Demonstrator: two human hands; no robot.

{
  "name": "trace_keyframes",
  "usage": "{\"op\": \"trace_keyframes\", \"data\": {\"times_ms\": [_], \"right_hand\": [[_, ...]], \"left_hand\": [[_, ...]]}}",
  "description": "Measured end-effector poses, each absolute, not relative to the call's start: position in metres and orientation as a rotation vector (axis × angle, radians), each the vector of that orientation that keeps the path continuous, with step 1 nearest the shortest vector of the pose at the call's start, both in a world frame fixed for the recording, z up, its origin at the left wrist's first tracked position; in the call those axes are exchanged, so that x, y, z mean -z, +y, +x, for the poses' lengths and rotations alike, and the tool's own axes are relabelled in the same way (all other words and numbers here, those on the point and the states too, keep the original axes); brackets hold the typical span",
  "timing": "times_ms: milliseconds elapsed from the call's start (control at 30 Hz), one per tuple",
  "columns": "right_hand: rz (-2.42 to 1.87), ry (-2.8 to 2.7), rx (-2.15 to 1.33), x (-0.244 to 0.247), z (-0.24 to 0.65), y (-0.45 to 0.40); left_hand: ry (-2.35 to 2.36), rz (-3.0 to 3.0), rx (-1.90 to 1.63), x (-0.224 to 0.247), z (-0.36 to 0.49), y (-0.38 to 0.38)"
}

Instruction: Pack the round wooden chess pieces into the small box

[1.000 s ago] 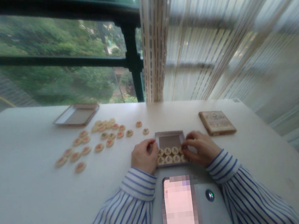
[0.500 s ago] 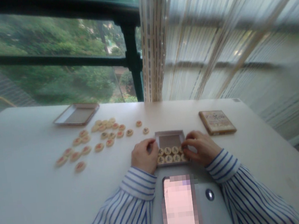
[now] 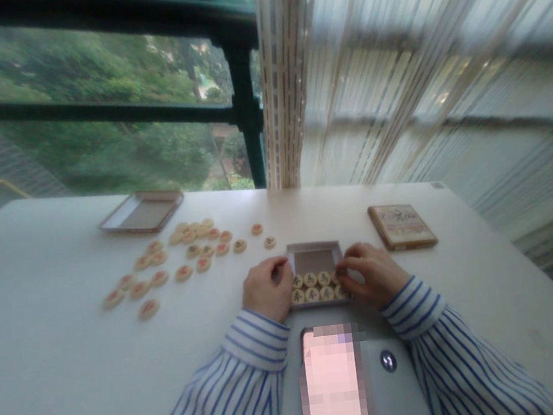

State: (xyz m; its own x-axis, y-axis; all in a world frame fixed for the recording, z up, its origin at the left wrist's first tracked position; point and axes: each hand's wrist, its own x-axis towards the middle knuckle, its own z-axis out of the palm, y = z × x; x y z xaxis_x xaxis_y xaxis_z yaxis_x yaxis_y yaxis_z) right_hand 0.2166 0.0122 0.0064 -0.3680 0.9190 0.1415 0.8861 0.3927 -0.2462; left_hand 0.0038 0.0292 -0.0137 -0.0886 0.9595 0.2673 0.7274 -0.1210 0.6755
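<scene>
A small open box stands on the white table, with two rows of round wooden pieces marked in black in its near half. The far half shows its bare bottom. My left hand is curled at the left side of the box, its fingertips by the end of the rows. At the right side, my right hand has its thumb and fingers bent over the right end of the rows, partly covering the pieces there. Whether either hand grips the box or a piece is hidden.
Loose round pieces, mostly red-marked, lie scattered on the left of the table. Behind them is an open tray-like lid. A flat printed box lies at the right. A phone with a blurred screen sits near me.
</scene>
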Motion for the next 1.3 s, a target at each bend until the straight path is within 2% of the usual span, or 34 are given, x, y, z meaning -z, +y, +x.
{"op": "trace_keyframes", "data": {"times_ms": [667, 933, 1300], "right_hand": [[-1.627, -2.367, -0.202, -0.012, 0.217, 0.011], [-1.752, -2.144, -0.366, -0.006, 0.218, 0.009], [-1.717, -2.118, -0.483, -0.001, 0.215, 0.009]], "left_hand": [[1.838, 1.856, -1.018, 0.011, 0.004, 0.028], [1.851, 1.834, -1.007, 0.01, 0.004, 0.027], [1.84, 1.815, -1.004, 0.012, 0.003, 0.027]]}}
